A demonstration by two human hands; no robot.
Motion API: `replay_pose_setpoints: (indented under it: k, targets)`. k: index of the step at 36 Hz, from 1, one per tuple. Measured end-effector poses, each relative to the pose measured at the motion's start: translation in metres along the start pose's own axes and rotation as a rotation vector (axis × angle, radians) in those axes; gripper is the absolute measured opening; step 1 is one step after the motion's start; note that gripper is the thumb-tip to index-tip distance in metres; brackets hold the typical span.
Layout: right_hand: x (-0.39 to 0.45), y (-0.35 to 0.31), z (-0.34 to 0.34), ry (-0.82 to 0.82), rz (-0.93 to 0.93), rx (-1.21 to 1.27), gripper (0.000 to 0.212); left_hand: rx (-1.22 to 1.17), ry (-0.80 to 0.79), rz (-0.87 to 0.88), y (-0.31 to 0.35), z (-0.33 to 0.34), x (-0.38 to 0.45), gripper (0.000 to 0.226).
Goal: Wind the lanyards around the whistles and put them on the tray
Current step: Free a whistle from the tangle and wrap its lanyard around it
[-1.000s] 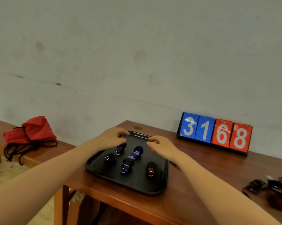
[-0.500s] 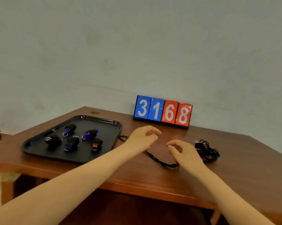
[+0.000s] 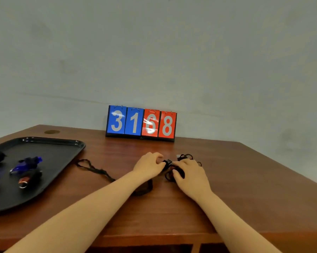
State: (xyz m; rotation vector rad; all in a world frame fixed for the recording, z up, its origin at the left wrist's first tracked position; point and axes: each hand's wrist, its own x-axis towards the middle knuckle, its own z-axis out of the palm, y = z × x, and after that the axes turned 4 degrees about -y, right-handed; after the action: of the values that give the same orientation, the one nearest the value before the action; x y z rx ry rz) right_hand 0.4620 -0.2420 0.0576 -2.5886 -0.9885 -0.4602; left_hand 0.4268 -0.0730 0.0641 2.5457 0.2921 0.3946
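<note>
A black tray [image 3: 62, 154] lies at the left of the wooden table and holds several whistles wound with lanyards, among them a blue one [image 3: 27, 164] and a red-ended one [image 3: 26, 178]. My left hand [image 3: 148, 166] and right hand [image 3: 190, 172] meet over a tangle of black lanyards [image 3: 186, 157] at the table's middle. The left fingers pinch a small black piece [image 3: 167, 162] of the tangle; the right hand's fingers curl over the pile and a reddish whistle [image 3: 171, 173]. A loose black lanyard [image 3: 92, 168] trails left toward the tray and passes under my left forearm.
A flip scoreboard [image 3: 141, 123] reading 3168 stands at the back against the wall. A round brass cap [image 3: 51, 132] sits in the table's far left corner. The table's right edge [image 3: 282, 161] runs diagonally beside my right arm.
The view swung right, away from the tray. Both hands moved from the tray across the table onto the lanyard tangle and closed on it.
</note>
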Motion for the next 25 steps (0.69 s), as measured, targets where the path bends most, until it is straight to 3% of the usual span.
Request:
replay_pose_setpoints:
  k: [3,7,13,16,19,21,25]
  targets:
    - [0.005,0.005,0.004,0.007,0.095,0.019,0.039,0.101,-0.024,-0.002,-0.002,0.004,0.011,0.047]
    - [0.008,0.009,0.005,0.048,0.167,0.041,0.038,0.07,-0.041,-0.008,-0.004,0.003,0.017,0.029]
    - [0.008,0.011,0.002,0.078,0.211,0.068,0.032,-0.535,0.014,-0.101,-0.002,-0.019,0.009,0.015]
    - [0.004,0.007,-0.002,0.209,0.181,-0.025,0.026,-0.654,0.056,-0.075,-0.004,-0.04,0.0,0.009]
    - [0.001,-0.003,-0.006,0.359,0.044,-0.037,0.025,-0.85,0.041,-0.047,-0.014,-0.057,-0.012,0.021]
    - [0.006,-0.015,-0.008,0.297,0.008,0.136,0.025,-0.986,0.034,-0.038,-0.02,-0.064,-0.019,0.023]
    - [0.035,-0.053,0.004,0.018,0.035,0.494,0.029,-1.265,0.112,-0.055,-0.037,-0.077,-0.022,0.023]
